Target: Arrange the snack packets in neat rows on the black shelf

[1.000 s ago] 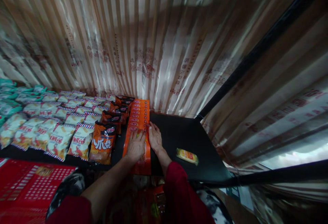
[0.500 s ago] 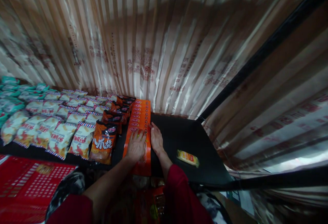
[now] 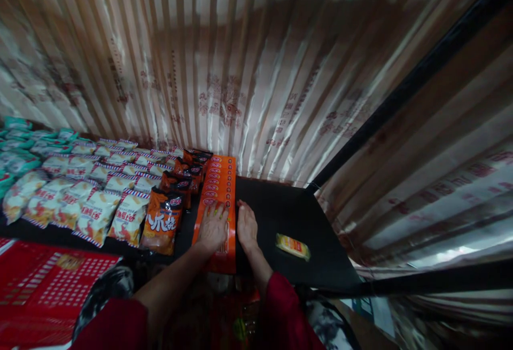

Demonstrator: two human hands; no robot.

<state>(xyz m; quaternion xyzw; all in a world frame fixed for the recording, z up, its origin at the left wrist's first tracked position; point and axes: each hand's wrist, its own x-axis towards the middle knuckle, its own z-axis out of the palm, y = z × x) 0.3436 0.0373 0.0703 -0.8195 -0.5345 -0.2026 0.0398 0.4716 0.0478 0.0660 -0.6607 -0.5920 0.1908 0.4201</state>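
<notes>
An orange printed strip of packets [image 3: 218, 181] lies lengthwise on the black table [image 3: 264, 200]. My left hand [image 3: 214, 226] rests flat on its near half, fingers spread a little, a ring-like yellow-green spot on one finger. Along the strip's right edge is my right hand [image 3: 246, 224], fingers stretched forward with nothing seen in it; whether it touches the strip is unclear. Just left of the strip, orange-and-black snack bags [image 3: 161, 222] stand in a column. A small yellow wrapped packet [image 3: 293, 247] lies to the right.
Rows of white snack bags [image 3: 96, 214] and green packets [image 3: 18, 160] fill the left. A red perforated basket [image 3: 44, 286] is at the lower left. Behind hangs a pleated curtain [image 3: 224, 61]; a dark pole [image 3: 385, 104] slants at the right.
My right hand has drawn slightly back toward me along the strip's right edge. My left hand stays on the strip. The view has shifted very slightly.
</notes>
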